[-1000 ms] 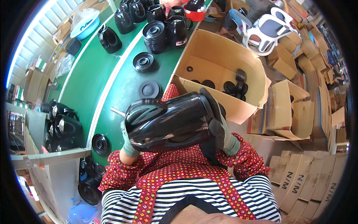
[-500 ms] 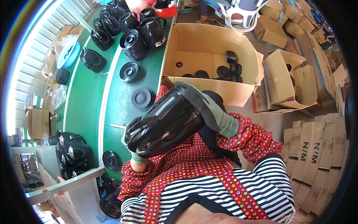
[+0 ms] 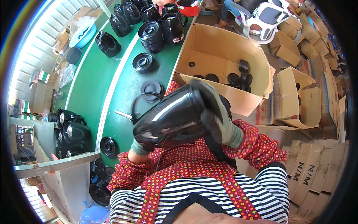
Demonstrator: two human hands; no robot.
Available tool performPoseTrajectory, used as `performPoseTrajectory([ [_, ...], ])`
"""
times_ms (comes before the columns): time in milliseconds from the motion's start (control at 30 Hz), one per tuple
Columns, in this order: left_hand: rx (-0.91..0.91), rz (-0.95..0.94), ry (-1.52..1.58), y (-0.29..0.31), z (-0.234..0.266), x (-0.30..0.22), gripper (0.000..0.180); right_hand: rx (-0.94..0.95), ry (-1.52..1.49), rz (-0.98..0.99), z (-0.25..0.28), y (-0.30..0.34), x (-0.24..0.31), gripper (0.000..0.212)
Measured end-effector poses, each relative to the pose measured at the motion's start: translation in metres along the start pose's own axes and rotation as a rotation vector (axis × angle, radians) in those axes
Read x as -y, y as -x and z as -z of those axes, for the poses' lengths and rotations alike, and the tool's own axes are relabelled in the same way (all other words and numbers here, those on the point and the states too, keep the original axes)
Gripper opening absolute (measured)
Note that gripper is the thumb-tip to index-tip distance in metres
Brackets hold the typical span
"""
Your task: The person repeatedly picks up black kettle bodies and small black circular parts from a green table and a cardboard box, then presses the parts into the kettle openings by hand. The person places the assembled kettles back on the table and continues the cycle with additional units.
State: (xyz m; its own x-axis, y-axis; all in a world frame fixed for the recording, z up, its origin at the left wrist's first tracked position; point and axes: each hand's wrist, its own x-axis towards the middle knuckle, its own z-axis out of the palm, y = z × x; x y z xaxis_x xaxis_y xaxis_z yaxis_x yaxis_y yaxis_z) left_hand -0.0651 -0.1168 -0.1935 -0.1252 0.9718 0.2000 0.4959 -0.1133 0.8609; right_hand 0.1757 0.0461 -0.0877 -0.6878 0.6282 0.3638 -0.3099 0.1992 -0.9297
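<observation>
While L grip (image 3: 139,147) hides under jug (image 3: 169,119), R grip (image 3: 219,110) cups opp. end.

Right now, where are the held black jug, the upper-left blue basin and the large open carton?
Black jug (image 3: 169,118): head view, side of its body.
Blue basin (image 3: 88,36): head view, its wall.
Large open carton (image 3: 223,43): head view, bare inner wall.

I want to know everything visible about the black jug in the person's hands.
The jug is black and glossy, perhaps plastic, with reflections along its rounded body. A loop handle stands out near its left end. It is held sideways, slanting up to the right in the picture, in front of the red apron. The gloved right hand, blurred, covers its right end; the left hand is mostly hidden behind the other end.
</observation>
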Motion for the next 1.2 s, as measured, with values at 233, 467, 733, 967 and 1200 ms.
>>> performPoseTrajectory([
  [233, -0.239, -0.266, -0.303, -0.018, 0.06, -0.102, 0.039, 0.055, -0.501, -0.733, 0.02, 0.01, -0.026, 0.064],
  [467, -0.037, 0.334, 0.795, 0.021, 0.037, -0.016, 0.055, -0.006, -0.062, 0.096, -0.005, 0.018, -0.013, 0.078],
  [733, -0.025, -0.079, 0.108, -0.018, 0.071, -0.097, 0.041, 0.136, -1.116, -0.848, 0.019, 0.014, -0.034, 0.082],
  [967, -0.118, 0.25, 0.634, -0.001, 0.052, -0.043, 0.039, -0.095, -0.603, -0.032, -0.022, 0.034, -0.022, 0.069],
  [1200, 0.054, 0.054, 0.282, -0.02, 0.058, -0.095, 0.041, -0.194, -0.584, -0.556, -0.009, 0.028, 0.0, 0.069],
])
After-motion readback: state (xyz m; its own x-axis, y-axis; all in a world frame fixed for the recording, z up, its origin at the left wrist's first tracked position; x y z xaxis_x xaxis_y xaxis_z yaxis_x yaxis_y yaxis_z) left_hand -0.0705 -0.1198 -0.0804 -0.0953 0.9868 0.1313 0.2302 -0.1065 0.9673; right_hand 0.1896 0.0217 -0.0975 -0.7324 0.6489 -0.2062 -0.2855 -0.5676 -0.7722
